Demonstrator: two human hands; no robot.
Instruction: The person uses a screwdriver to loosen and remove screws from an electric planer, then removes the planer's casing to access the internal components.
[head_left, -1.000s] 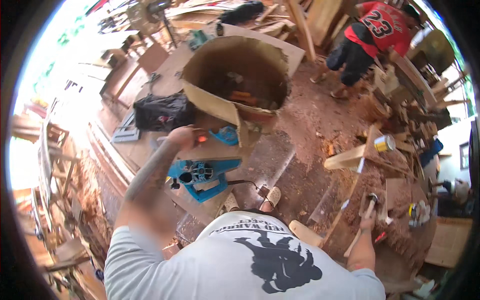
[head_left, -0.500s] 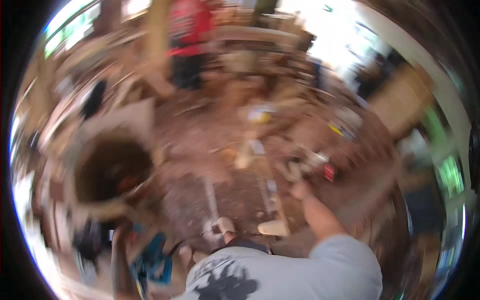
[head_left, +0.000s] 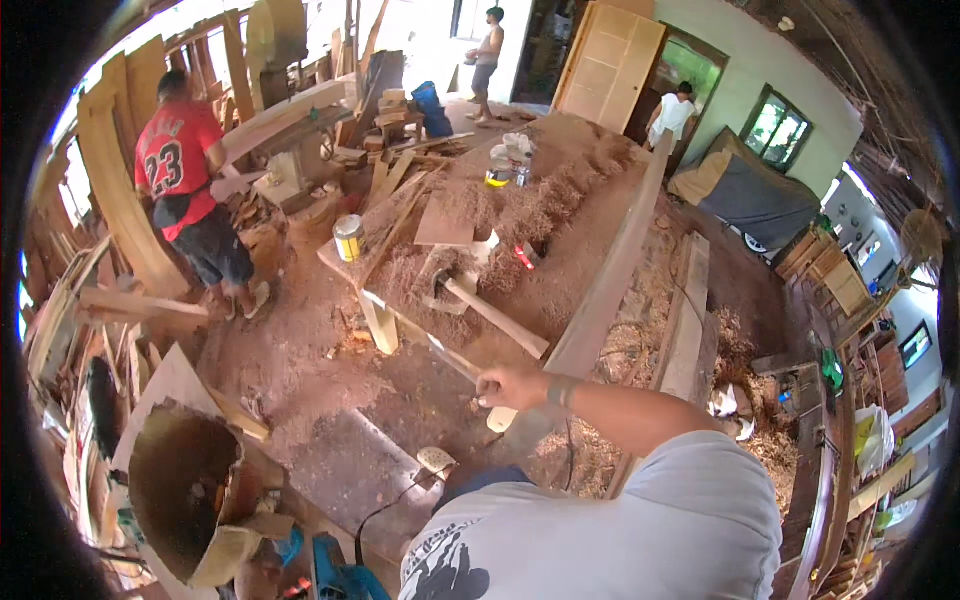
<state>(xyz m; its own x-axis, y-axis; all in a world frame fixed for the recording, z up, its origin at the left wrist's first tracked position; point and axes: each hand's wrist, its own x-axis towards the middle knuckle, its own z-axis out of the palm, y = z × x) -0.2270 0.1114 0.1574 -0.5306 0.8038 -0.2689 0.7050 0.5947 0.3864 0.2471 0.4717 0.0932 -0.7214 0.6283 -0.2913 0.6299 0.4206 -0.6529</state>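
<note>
My right hand (head_left: 512, 387) reaches across at the near edge of a workbench (head_left: 590, 265) strewn with shavings. Its fingers are curled and closed; whatever they hold, if anything, cannot be made out. On the bench beyond it lies a wooden-handled tool (head_left: 500, 320), its head partly among the shavings. What looks like part of my left hand (head_left: 258, 572) shows at the lower left, its fingers hidden, below the torn flap of an open cardboard box (head_left: 185, 450). Next to it sits a teal power tool (head_left: 345, 577) with a dark cord.
A long plank (head_left: 620, 270) runs along the bench's right side. A paint can (head_left: 348, 238) stands at the bench's left corner, and a red object (head_left: 526, 256) lies among the shavings. A person in a red shirt (head_left: 180, 165) stands at left; two others are farther back. Lumber leans along the left.
The view has swung right and steadied from a blur. My right hand now appears closer to the bench edge, and the cardboard box sits lower in the picture.
</note>
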